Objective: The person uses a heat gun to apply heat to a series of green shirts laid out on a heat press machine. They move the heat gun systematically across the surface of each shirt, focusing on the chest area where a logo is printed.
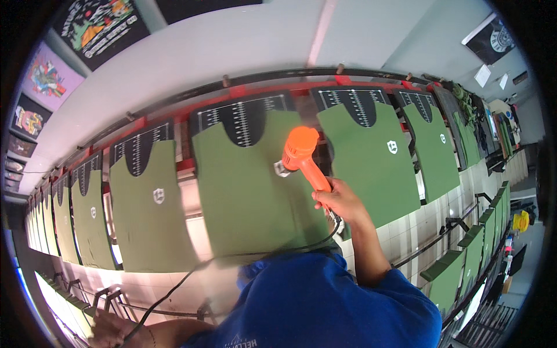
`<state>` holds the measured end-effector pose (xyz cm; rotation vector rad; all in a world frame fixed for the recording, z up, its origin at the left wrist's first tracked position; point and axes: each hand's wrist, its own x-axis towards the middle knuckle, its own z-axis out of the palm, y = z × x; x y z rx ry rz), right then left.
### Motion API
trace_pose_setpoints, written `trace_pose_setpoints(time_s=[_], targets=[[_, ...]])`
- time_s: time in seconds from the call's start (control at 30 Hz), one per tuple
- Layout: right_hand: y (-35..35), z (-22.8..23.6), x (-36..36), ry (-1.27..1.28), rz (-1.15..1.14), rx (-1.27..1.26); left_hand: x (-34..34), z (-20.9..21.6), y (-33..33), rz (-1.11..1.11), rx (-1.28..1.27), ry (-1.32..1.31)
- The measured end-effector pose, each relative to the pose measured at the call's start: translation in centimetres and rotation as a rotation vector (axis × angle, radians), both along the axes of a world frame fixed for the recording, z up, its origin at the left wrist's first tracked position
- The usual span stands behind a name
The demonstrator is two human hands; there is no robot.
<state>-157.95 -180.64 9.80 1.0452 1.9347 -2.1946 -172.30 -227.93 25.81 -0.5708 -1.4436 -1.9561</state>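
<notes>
My right hand (343, 200) is wrapped round the handle of an orange heat gun (301, 145). Its round head hangs over the chest of a green fabric piece (241, 191), beside a small white shield-shaped print (281, 169) that it partly covers. From the handle's base a black power cord (238, 254) runs left across my front. Down at the lower left, my left hand (110, 329) is closed around that cord, its fingers slightly blurred. The green piece lies flat on a black board (246, 130) with white ruler marks showing at the neck.
More green pieces with the same print lie on boards to the left (148, 203) and right (371, 168), in a long row. A dark rail (278, 74) runs behind. Another rack of green pieces (447, 284) stands at the lower right. Printed shirts (101, 29) hang on the wall.
</notes>
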Motion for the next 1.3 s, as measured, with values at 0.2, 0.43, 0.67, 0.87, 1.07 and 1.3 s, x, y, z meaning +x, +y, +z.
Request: trace_pose_setpoints(time_s=[0.2, 0.43, 0.67, 0.87, 1.07, 1.3], targets=[[15.8, 0.2, 11.1, 0.005, -0.076, -0.017, 12.5, 2.2, 11.6, -0.147, 0.162, 0.420], [30.2, 0.9, 20.6, -0.015, -0.240, 0.176, 22.7, 5.6, 26.6, -0.557, -0.160, 0.322], [33.8, 0.4, 21.2, -0.017, -0.134, 0.104, 23.9, 1.4, 36.2, -0.958, -0.587, 0.397], [33.6, 0.7, 20.6, -0.009, -0.075, 0.127, 24.7, -0.6, 37.6, -0.733, -0.551, 0.011], [33.5, 0.6, 20.3, -0.027, -0.087, 0.163, 24.7, -4.3, 38.2, -0.467, -0.501, -0.254], [33.1, 0.1, 20.3, -0.035, -0.141, 0.164, 22.2, -5.8, 39.9, -0.487, -0.842, -0.520]])
